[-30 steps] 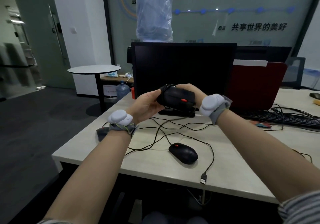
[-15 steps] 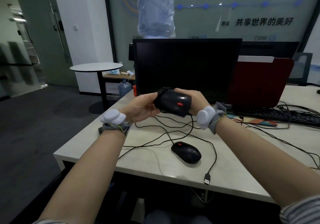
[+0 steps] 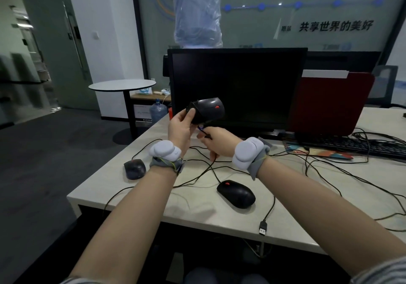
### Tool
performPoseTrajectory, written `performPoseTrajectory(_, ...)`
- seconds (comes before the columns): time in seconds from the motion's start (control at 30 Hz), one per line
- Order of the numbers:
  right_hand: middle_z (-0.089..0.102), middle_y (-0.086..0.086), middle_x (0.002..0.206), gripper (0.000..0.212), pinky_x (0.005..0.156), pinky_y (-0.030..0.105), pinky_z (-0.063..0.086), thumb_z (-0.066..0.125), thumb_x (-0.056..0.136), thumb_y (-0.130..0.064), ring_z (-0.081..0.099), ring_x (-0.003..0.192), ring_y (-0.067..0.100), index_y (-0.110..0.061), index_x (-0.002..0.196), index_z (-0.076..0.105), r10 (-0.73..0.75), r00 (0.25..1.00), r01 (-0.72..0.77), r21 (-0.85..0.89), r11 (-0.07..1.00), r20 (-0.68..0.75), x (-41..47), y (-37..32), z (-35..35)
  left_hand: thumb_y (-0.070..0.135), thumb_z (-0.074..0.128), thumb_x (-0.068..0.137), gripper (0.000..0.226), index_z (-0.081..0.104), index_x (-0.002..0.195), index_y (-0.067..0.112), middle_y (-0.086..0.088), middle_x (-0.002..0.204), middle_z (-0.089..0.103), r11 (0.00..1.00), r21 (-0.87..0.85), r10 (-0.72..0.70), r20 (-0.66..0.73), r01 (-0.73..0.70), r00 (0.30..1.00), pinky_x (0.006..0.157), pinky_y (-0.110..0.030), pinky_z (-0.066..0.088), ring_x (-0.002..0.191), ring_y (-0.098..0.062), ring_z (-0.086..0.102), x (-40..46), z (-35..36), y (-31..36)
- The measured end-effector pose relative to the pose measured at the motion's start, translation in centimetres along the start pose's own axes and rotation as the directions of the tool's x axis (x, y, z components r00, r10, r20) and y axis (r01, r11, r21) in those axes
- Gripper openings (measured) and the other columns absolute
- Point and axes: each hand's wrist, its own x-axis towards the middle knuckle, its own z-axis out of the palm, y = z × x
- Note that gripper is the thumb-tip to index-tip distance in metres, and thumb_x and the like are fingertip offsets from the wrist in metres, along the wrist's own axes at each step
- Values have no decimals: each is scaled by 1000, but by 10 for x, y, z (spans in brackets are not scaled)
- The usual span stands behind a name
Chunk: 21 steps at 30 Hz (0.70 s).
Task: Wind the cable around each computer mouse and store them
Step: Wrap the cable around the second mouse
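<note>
My left hand (image 3: 181,130) grips a black mouse (image 3: 207,110) with a red wheel, raised in front of the monitor. Just below it, my right hand (image 3: 216,143) pinches that mouse's black cable (image 3: 203,131) close to the mouse body. A second black mouse (image 3: 236,193) lies on the desk near the front edge, its cable ending in a USB plug (image 3: 263,228) that hangs over the edge. A third dark mouse (image 3: 134,169) sits at the desk's left corner. Loose black cables (image 3: 197,174) cross the desk between them.
A dark monitor (image 3: 237,86) stands at the back of the white desk (image 3: 153,198). A red folder (image 3: 331,103) and a black keyboard (image 3: 360,146) with tangled wires lie to the right. A round table (image 3: 122,85) stands beyond the desk's left side.
The held mouse has risen and tilted, now in my left hand alone. My right hand has left the mouse body and dropped below it to pinch the cable.
</note>
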Motion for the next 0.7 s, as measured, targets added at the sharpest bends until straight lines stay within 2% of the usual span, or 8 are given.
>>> performPoseTrajectory(0.13,71,12,80,21,68,35,55,49,92,-23,68,63,23,-14,100,66,49,984,-29,119,993,-172,-4,2,-17,13,46,96,35,48,125,-7,-15,110,58,990,141,11,-18,-8,1000,78,-20,54,99,-18,58,3,-13,3)
performPoseTrajectory(0.27,67,14,80,21,63,28,52,51,91,-19,59,60,19,-9,100,68,87,987,-49,257,965,-137,-13,-1,-30,13,48,95,39,44,129,-6,-18,118,56,974,225,12,-10,-10,1000,84,-25,52,109,-22,54,3,-18,4)
performPoseTrajectory(0.33,61,1,71,25,54,18,45,49,90,-17,53,55,12,-9,102,70,53,985,-33,123,992,-163,-15,-9,-32,13,50,94,39,45,128,-6,-18,119,56,955,295,36,-10,-32,999,88,-29,51,109,-23,55,4,-17,5)
performPoseTrajectory(0.37,63,0,75,26,57,18,45,48,91,-18,55,61,12,-12,104,70,26,986,-24,14,1000,-164,-15,-13,-33,14,52,93,38,47,126,-5,-18,118,56,942,334,50,-8,-44,999,91,-33,50,109,-25,55,5,-16,5)
performPoseTrajectory(0.43,67,2,94,27,75,28,53,47,91,-20,62,81,17,-20,106,70,-7,985,-29,-204,979,-172,-16,-20,-32,17,55,91,33,50,121,1,-15,115,57,889,449,86,17,-84,996,94,-37,48,110,-27,56,6,-13,5)
performPoseTrajectory(0.47,68,2,99,27,81,33,54,46,91,-21,63,86,19,-22,105,69,-23,979,-34,-275,961,-201,-17,-22,-33,19,57,90,34,51,120,5,-13,115,58,848,518,107,40,-112,993,92,-33,49,109,-25,56,6,-12,5)
performPoseTrajectory(0.57,68,0,99,21,80,35,55,51,90,-20,63,86,18,-22,102,68,-128,949,28,-327,945,-288,-19,-23,-41,26,59,89,38,52,122,10,-3,110,59,751,635,126,131,-181,983,81,-16,46,104,-16,56,2,-10,4)
performPoseTrajectory(0.7,62,-7,94,15,74,28,52,62,85,-28,60,86,12,-27,99,62,-197,940,92,-348,933,-279,-16,-21,-64,18,55,91,31,52,122,11,-8,109,62,842,530,-29,239,-106,971,93,-32,50,107,-23,59,-7,-11,7)
